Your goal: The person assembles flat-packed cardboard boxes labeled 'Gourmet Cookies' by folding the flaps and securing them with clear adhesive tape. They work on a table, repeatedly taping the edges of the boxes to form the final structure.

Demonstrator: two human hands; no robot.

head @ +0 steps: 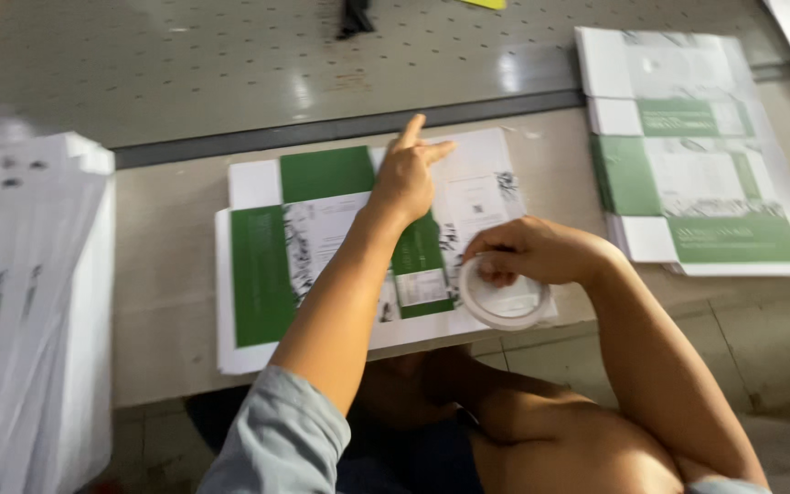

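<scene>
A flat, unfolded green-and-white carton sheet (322, 238) lies on the table in front of me. My left hand (409, 174) presses on its upper middle, fingers apart and pointing away. My right hand (532, 252) grips a white roll of tape (502, 297) over the sheet's lower right corner. The image is somewhat blurred.
A stack of the same printed sheets (697, 155) lies at the right. A tall pile of white sheets (20, 274) stands at the left. The beige table (166, 274) ends near my knees; a grey perforated surface (230, 64) lies beyond.
</scene>
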